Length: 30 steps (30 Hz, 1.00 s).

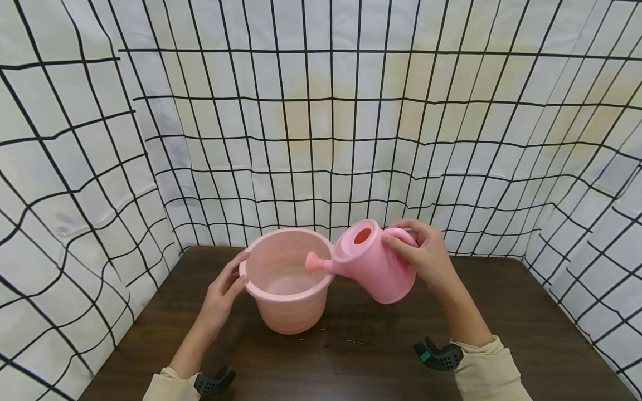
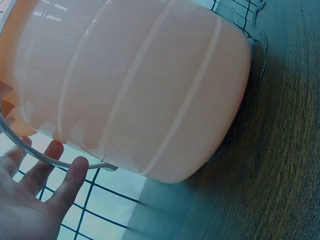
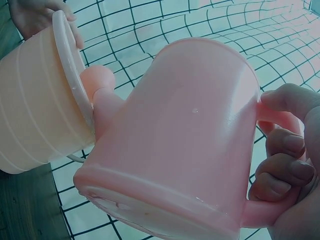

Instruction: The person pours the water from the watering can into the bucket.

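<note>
A pink bucket stands upright on the table, with what looks like clear water in its bottom. My left hand holds its left rim; in the left wrist view several fingers extend beside the bucket's thin handle. My right hand grips the looped handle of a pink watering can, fingers curled through it in the right wrist view. The can is raised off the table and tilted left. Its spout's flared rose reaches over the bucket's right rim. No water stream shows.
The dark wooden table carries small wet marks in front of the bucket. White curtains with a black grid enclose its back and sides. Dark bands sit at both wrists, beside beige sleeves.
</note>
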Tool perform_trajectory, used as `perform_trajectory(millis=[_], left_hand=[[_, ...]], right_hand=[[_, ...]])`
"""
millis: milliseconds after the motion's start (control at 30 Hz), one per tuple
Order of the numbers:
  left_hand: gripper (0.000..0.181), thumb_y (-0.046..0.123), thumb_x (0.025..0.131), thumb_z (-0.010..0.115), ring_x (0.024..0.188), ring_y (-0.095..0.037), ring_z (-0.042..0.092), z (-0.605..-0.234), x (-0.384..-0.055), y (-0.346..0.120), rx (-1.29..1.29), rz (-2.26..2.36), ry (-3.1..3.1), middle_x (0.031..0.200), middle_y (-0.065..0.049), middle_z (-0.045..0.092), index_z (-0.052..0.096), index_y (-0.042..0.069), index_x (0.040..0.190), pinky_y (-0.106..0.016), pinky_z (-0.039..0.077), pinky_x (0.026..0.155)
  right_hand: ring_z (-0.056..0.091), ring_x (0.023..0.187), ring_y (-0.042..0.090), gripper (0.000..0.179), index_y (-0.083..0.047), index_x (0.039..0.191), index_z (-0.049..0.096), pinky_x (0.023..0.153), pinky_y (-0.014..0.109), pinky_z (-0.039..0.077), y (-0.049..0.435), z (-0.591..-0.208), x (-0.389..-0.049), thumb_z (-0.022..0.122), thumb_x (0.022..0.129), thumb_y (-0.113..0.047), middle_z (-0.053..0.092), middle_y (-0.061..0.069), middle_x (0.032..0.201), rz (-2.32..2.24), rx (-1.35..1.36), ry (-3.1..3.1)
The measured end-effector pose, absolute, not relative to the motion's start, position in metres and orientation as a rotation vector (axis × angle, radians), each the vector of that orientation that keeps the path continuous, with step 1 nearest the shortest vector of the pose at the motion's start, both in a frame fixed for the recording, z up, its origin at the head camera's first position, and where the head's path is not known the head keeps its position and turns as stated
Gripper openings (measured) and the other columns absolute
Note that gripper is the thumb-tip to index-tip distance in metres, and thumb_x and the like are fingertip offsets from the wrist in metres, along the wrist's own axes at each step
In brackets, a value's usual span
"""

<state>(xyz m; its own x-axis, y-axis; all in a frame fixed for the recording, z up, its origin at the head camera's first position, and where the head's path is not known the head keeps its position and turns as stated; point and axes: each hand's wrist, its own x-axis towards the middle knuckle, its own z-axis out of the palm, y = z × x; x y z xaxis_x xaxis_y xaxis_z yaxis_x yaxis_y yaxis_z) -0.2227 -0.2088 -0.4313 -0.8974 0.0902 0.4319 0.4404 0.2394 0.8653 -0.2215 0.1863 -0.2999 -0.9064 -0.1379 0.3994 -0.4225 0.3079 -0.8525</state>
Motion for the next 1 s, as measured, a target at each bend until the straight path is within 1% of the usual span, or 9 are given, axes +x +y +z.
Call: perform_trajectory(millis=[167,400,733,1000], left_hand=[[0.049,0.009,0.101,0.044,0.118,-0.003,0.053,-0.4314,-0.2225,-0.2085,-0.496,-1.708,-2.224,0.155,-0.008,0.037,0.037,0.015,0.149,-0.014,0.048,0.09],[0.049,0.008,0.101,0.044,0.118,-0.009,0.054,-0.4316,-0.2224,-0.2087,-0.508,-1.713,-2.216,0.154,-0.007,0.038,0.037,0.014,0.149,-0.014,0.049,0.089],[0.049,0.008,0.101,0.045,0.117,-0.01,0.054,-0.4308,-0.2224,-0.2085,-0.502,-1.709,-2.216,0.154,-0.009,0.038,0.038,0.014,0.149,-0.014,0.048,0.089],[0.049,0.009,0.101,0.044,0.118,-0.01,0.054,-0.4311,-0.222,-0.2092,-0.502,-1.706,-2.218,0.154,-0.009,0.037,0.037,0.014,0.149,-0.014,0.048,0.089]], right_hand=[[0.063,0.073,0.019,0.024,-0.008,0.106,0.065,0.065,0.033,0.059,0.1862,-0.3,-0.2216,0.07,0.088,-0.023,0.066,0.001,0.082,1.629,0.521,-2.325],[0.063,0.074,0.019,0.024,-0.009,0.107,0.065,0.065,0.033,0.059,0.1871,-0.3011,-0.2221,0.07,0.088,-0.024,0.066,0.0,0.083,1.624,0.52,-2.329],[0.063,0.075,0.02,0.025,-0.009,0.106,0.065,0.065,0.033,0.059,0.1861,-0.2987,-0.2221,0.071,0.087,-0.025,0.067,0.001,0.083,1.63,0.507,-2.337],[0.064,0.074,0.022,0.025,-0.01,0.106,0.065,0.065,0.035,0.059,0.186,-0.2993,-0.2216,0.071,0.088,-0.026,0.066,0.005,0.085,1.619,0.522,-2.341]])
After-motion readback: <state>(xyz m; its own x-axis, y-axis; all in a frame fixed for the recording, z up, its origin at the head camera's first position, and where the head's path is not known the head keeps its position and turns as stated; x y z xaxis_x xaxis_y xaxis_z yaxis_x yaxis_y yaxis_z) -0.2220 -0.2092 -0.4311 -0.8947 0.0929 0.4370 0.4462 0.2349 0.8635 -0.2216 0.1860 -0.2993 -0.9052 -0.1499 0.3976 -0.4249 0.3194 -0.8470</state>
